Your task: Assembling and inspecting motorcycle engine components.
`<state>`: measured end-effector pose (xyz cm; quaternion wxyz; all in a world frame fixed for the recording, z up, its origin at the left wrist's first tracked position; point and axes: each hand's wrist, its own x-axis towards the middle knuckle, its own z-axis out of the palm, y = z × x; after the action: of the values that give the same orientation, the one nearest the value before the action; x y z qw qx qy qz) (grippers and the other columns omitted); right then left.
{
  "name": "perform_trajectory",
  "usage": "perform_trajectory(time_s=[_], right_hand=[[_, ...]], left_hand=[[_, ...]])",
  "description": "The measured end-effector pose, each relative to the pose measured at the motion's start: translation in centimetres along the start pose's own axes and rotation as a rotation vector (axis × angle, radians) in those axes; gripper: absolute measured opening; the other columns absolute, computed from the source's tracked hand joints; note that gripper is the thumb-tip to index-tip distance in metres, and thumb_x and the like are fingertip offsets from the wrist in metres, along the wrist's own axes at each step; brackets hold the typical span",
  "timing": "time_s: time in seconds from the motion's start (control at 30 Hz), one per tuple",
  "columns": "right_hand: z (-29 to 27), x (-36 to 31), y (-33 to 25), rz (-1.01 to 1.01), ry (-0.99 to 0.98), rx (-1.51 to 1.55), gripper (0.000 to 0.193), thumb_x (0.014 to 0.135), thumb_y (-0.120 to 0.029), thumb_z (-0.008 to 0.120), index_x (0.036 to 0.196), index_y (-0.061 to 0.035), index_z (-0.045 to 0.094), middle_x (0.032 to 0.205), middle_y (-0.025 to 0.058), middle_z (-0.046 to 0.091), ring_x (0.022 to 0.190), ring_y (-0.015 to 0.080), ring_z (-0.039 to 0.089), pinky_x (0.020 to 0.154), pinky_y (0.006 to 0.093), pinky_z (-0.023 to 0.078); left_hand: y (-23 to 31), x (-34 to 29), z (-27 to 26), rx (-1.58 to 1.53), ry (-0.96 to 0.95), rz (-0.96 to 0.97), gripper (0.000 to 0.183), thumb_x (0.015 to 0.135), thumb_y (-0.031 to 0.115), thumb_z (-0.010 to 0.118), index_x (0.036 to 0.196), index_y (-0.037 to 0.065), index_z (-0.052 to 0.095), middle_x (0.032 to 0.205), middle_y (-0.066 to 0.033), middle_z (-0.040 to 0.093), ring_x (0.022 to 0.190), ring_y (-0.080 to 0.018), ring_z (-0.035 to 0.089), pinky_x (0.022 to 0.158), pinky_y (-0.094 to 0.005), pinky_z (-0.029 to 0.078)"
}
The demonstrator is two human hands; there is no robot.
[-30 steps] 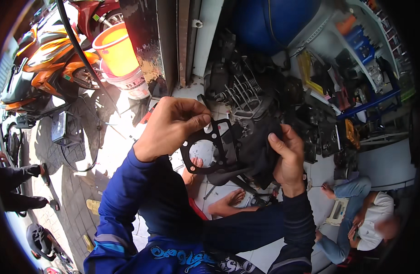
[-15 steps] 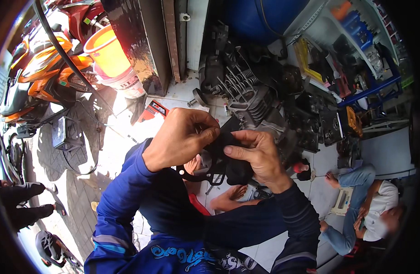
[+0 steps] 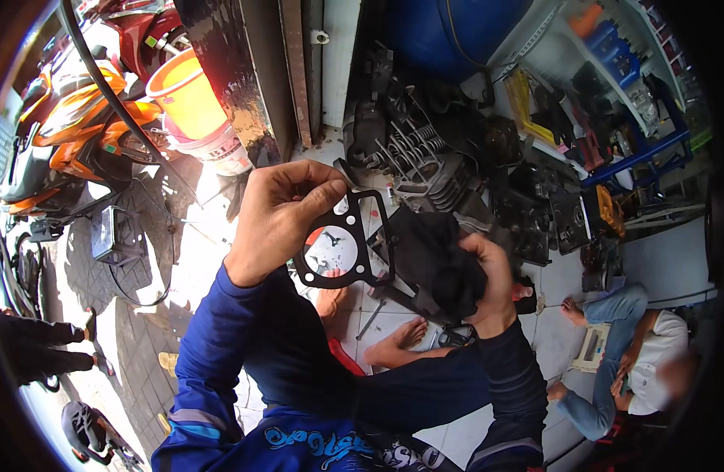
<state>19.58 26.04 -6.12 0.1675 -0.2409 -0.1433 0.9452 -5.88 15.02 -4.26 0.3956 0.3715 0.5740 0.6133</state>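
Observation:
My left hand [image 3: 282, 216] pinches the upper edge of a thin black cylinder gasket [image 3: 362, 256] between thumb and fingers. The gasket hangs nearly flat toward me, showing a large round opening, several small bolt holes and a looped slot on its right side. Bunched in my right hand [image 3: 492, 282] is a black cloth [image 3: 437, 263], just right of the gasket and slightly apart from or touching its edge; I cannot tell which. Beyond both hands lies a finned engine cylinder [image 3: 441, 185] with upright studs, among dark engine parts.
A wrench [image 3: 369, 319] rests on the tiles between my bare feet. Buckets [image 3: 190, 94] and an orange motorcycle [image 3: 79, 118] stand at the left. At the right, a person [image 3: 653, 362] sits near a cream stool [image 3: 590, 346]. A blue barrel [image 3: 448, 31] stands at the back.
My hands have moved apart. The gasket now shows fully in my left hand, which shifted left and down, while my right hand moved right and down with the cloth.

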Motion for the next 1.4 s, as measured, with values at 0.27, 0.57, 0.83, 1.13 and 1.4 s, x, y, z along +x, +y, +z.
perform_trajectory(time_s=[0.27,0.57,0.83,1.13,1.4], right_hand=[[0.2,1.5,1.0,0.001,0.099,0.002,0.036,0.088,-0.008,0.046,0.117,0.0062,0.061,0.112,0.0163,0.067,0.092,0.0231,0.069,0.086,0.0323,0.056],[-3.5,1.4,0.9,-0.145,-0.103,-0.346,0.035,0.068,0.002,0.049,0.097,0.0091,0.068,0.103,0.0171,0.070,0.088,0.0235,0.068,0.086,0.0343,0.054],[-4.1,1.5,-0.1,-0.148,-0.078,-0.387,0.057,0.074,-0.001,0.045,0.129,0.0117,0.051,0.131,0.0228,0.057,0.119,0.0342,0.057,0.108,0.0456,0.041],[0.8,2.7,2.5,-0.246,-0.017,-0.389,0.029,0.091,-0.012,0.062,0.114,0.0054,0.064,0.106,0.0118,0.069,0.091,0.0151,0.068,0.082,0.0286,0.057],[1.2,4.0,4.5,-0.424,0.090,-0.956,0.013,0.093,-0.006,0.064,0.096,0.0058,0.068,0.085,0.0035,0.070,0.071,0.0041,0.060,0.065,0.0186,0.048]], left_hand=[[-1.1,0.1,0.6,-0.034,-0.018,0.009,0.016,0.090,0.007,0.068,0.097,-0.007,0.068,0.077,-0.0023,0.067,0.069,-0.0034,0.057,0.060,-0.0192,0.046],[-0.6,0.0,-0.4,-0.059,0.021,0.058,0.014,0.090,0.008,0.067,0.095,-0.005,0.067,0.080,-0.0020,0.066,0.069,-0.0062,0.060,0.064,-0.0188,0.048],[-0.2,0.3,-1.1,-0.127,0.084,0.025,0.012,0.089,0.007,0.068,0.094,-0.004,0.068,0.078,-0.0012,0.065,0.068,-0.0054,0.059,0.062,-0.0187,0.047],[-0.2,-0.3,-0.5,0.005,0.001,0.044,0.015,0.090,0.008,0.068,0.096,-0.006,0.068,0.080,-0.0031,0.068,0.070,-0.0055,0.060,0.064,-0.0195,0.047],[-1.1,-0.4,0.9,0.115,-0.016,0.124,0.014,0.090,0.007,0.065,0.092,-0.007,0.067,0.073,-0.0044,0.066,0.068,-0.0065,0.059,0.061,-0.0226,0.047]])
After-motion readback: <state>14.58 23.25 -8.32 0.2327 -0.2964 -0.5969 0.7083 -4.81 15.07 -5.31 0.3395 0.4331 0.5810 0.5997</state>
